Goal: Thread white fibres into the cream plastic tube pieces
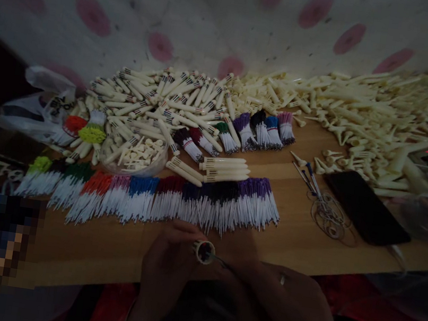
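Observation:
My left hand (168, 266) is closed around a cream pen barrel (204, 252), its round open end turned up towards me. Dark and reddish bits show inside the opening. The fingers of my right hand (281, 299), which wears a ring, pinch a thin pale rod (219, 260) whose tip is at the barrel's mouth. Dim light hides whether the rod is a refill or a tool. Just beyond my hands lies a row of pen refills (167, 204), sorted by colour, with white tubes. Behind them several cream barrels (226, 170) lie side by side.
Assembled-looking pens (159, 93) are heaped at the back, cream parts (366, 108) at the back right. Small cream pieces fill a clear bowl (140, 155). Bundled refills (248, 133) stand between. A dark phone (365, 207) and a coiled cable (328, 220) lie on the wooden table (103, 256).

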Demonstrator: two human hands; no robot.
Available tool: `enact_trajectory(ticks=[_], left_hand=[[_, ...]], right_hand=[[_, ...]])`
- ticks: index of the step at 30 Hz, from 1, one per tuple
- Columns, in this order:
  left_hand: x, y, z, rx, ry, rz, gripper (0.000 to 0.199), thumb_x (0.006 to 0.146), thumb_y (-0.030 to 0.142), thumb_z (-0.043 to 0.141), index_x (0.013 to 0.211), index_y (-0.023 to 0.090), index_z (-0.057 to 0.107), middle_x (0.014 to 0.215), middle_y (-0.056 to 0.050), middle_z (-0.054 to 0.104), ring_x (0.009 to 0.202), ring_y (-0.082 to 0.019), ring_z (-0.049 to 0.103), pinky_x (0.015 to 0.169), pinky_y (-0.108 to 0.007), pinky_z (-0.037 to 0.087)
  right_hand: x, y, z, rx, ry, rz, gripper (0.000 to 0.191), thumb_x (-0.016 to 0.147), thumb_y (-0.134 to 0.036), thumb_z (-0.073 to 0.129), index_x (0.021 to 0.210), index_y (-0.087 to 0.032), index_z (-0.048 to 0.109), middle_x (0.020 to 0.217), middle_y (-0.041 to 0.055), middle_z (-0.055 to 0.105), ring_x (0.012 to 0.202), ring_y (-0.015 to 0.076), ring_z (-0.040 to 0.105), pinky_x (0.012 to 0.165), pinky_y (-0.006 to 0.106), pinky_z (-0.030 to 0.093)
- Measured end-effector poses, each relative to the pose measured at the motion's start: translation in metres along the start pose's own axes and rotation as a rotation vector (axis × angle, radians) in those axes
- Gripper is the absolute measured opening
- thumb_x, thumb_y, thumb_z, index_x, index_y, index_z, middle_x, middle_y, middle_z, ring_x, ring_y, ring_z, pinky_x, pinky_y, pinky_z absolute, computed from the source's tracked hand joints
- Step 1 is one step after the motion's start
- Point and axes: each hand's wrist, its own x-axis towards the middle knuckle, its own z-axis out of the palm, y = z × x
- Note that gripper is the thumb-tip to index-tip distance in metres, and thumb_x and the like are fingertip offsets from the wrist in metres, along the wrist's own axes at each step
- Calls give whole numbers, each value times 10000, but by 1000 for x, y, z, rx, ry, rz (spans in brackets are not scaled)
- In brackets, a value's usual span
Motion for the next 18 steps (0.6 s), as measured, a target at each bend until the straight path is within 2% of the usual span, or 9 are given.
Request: enact_trajectory(ticks=[4,9,13,18], left_hand=[[-3,-1,-1,-3,-23,-37,148,847,164,792,945,239,710,942,-26,719,793,-135,707,620,-194,563],[-2,-1,-1,13,-15,11,136,845,174,797,940,225,713,916,-26,723,792,-142,714,643,-207,582],[2,0,-1,26,-44,26,121,849,168,794,937,225,734,906,-22,724,798,-135,722,683,-209,597],[2,0,-2,-4,-37,-2,130,847,169,798,944,233,741,916,-24,716,787,-131,724,671,-201,596]], right_hand=[[-2,2,5,25,-29,9,347,1037,-320,480,810,-304,742,581,-29,702,482,132,631,527,202,513],[0,4,7,48,-37,14,365,1061,-331,446,807,-265,700,575,-25,695,476,121,634,477,189,464],[6,4,4,39,27,-24,425,1090,-358,393,790,-234,667,523,-44,659,404,102,601,412,211,389],[12,3,4,16,62,-49,459,1104,-374,364,788,-221,659,516,-52,652,394,98,611,415,246,359]])
